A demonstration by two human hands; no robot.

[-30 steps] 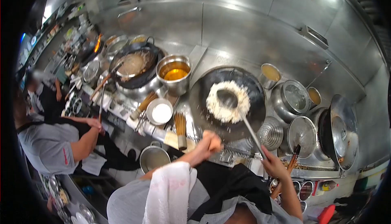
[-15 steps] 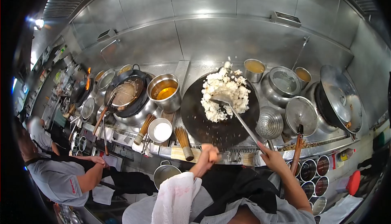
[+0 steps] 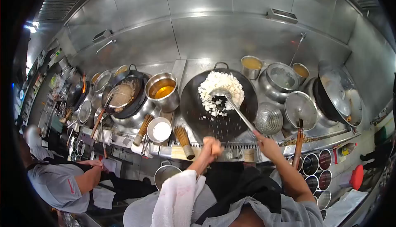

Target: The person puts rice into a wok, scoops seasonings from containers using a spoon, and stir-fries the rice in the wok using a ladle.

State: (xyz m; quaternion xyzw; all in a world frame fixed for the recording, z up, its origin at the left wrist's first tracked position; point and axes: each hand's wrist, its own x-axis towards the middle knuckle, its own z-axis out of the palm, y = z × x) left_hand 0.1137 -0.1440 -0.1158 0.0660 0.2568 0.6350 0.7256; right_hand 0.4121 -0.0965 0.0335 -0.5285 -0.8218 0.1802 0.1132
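In the middle of the head view, white rice (image 3: 231, 82) lies heaped toward the far side of a large black wok (image 3: 194, 111), with loose grains scattered on its near side. My right hand (image 3: 268, 145) is closed around the handle of a metal ladle (image 3: 243, 117), whose bowl rests against the rice. At the wok's near rim, my left hand (image 3: 212, 147) is a fist; it appears to grip the wok there, though the grip itself is hidden by the fingers. A white towel (image 3: 175, 198) covers my left forearm.
Left of the wok stand a pot of orange liquid (image 3: 163, 91), a bowl of white contents (image 3: 159, 130) and bamboo brushes (image 3: 183, 140). To the right are a perforated skimmer (image 3: 269, 119), a strainer (image 3: 300, 109) and another wok (image 3: 342, 97). A co-worker (image 3: 62, 181) stands at left.
The rice, thrown up loosely with bits in the air before, has settled into a lower heap in the wok. The ladle bowl has shifted slightly. Both hands keep their grips.
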